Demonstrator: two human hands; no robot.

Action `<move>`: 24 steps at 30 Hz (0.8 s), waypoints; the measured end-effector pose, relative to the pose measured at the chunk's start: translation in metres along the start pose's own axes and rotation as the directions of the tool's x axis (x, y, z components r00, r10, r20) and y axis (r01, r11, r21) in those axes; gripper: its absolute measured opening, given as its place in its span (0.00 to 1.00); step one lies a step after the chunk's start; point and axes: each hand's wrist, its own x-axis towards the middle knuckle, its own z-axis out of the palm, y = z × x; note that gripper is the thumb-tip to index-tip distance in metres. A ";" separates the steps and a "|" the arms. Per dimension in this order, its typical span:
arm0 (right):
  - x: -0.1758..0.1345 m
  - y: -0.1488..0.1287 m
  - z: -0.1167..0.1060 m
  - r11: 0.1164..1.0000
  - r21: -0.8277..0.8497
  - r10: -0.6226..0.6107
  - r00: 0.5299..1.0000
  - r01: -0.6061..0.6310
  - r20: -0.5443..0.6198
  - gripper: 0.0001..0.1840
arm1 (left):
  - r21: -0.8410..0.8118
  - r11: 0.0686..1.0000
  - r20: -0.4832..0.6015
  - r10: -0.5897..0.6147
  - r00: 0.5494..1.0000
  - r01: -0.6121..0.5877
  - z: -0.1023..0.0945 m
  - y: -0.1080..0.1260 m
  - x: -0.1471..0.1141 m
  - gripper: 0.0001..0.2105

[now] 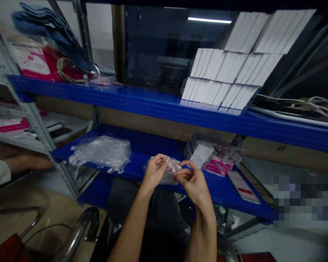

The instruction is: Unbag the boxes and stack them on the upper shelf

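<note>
A small crinkled clear plastic bag [172,163] is pinched between both my hands, just above the front edge of the lower blue shelf. My left hand [155,170] grips its left side with thumb and fingers. At its right end my right hand [192,178] closes thumb and fingertips on the plastic. What the bag contains, if anything, is too blurred to make out. More clear plastic [168,178] shows beneath the hands. To the right lies a clear bag with white boxes [202,155] and a pink packet [220,165] in it.
A pile of clear plastic bags [104,151] lies on the lower shelf's left side. A phone [243,186] rests at the right front. White boxes [221,76] are stacked on the upper blue shelf [142,102]. A metal chair arm [78,233] stands lower left. Another person's arm [27,162] shows at far left.
</note>
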 end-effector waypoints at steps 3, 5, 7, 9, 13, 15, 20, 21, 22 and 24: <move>0.003 0.010 0.003 0.986 -0.156 -0.043 0.996 0.054 0.072 0.26 | 0.155 0.986 0.098 0.046 0.994 -0.061 -0.005 0.009 -0.005 0.12; 0.008 0.018 0.008 0.940 -0.311 -0.128 0.990 0.138 0.052 0.23 | 0.301 0.944 0.221 0.072 0.972 -0.139 -0.010 0.017 -0.009 0.07; 0.013 0.026 0.013 0.867 -0.446 -0.248 0.969 0.224 0.003 0.20 | 0.407 0.885 0.331 0.088 0.939 -0.226 -0.016 0.024 -0.012 0.01; 0.018 0.032 0.017 0.794 -0.522 -0.379 0.925 0.311 -0.025 0.19 | 0.453 0.847 0.400 0.086 0.913 -0.278 -0.022 0.026 -0.013 0.03; 0.021 0.039 0.018 0.754 -0.475 -0.479 0.875 0.453 0.074 0.18 | 0.545 0.767 0.417 0.102 0.903 -0.338 -0.033 0.017 -0.007 0.06; 0.021 0.040 0.015 0.807 -0.391 -0.428 0.895 0.442 0.127 0.17 | 0.601 0.704 0.359 0.186 0.915 -0.379 -0.036 0.008 -0.004 0.09; 0.017 0.039 0.014 0.906 -0.270 -0.312 0.945 0.327 0.097 0.18 | 0.583 0.643 0.231 0.454 0.860 -0.496 -0.036 -0.007 0.002 0.11; 0.016 0.038 0.015 0.907 -0.268 -0.313 0.946 0.323 0.083 0.18 | 0.569 0.638 0.221 0.488 0.844 -0.518 -0.035 -0.008 0.002 0.11; 0.016 0.037 0.017 0.907 -0.267 -0.317 0.945 0.326 0.078 0.19 | 0.557 0.634 0.214 0.514 0.831 -0.536 -0.034 -0.009 0.002 0.11; 0.015 0.034 0.020 0.908 -0.252 -0.322 0.943 0.333 0.087 0.20 | 0.537 0.631 0.203 0.547 0.812 -0.560 -0.030 -0.007 0.001 0.11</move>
